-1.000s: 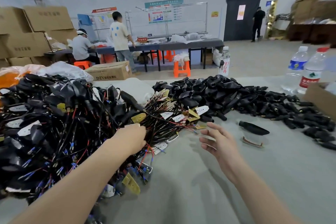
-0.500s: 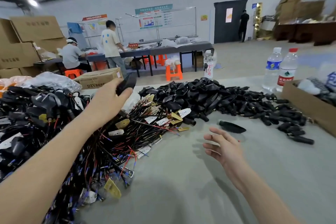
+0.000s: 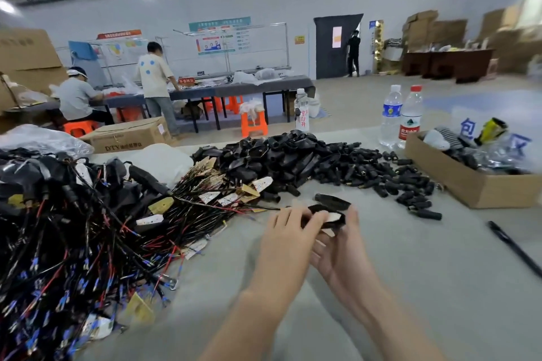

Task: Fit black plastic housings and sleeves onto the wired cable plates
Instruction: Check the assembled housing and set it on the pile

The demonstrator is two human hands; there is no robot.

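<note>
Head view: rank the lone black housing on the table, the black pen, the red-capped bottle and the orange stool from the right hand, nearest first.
From the right hand:
1. lone black housing, just beyond it
2. black pen, right, on the table
3. red-capped bottle, table's far side
4. orange stool, on the floor beyond the table

- What lies on your bench (image 3: pixel 396 287)?
- A wire heap (image 3: pixel 88 228) at your left; a pile of housings (image 3: pixel 293 161) behind your left hand (image 3: pixel 289 231) and right hand (image 3: pixel 343 249), one housing (image 3: pixel 319 209) held between them.
- And to your right?
- A box (image 3: pixel 457 184), two bottles (image 3: pixel 391 117) just behind it, a pen (image 3: pixel 514 249) before it.
</note>
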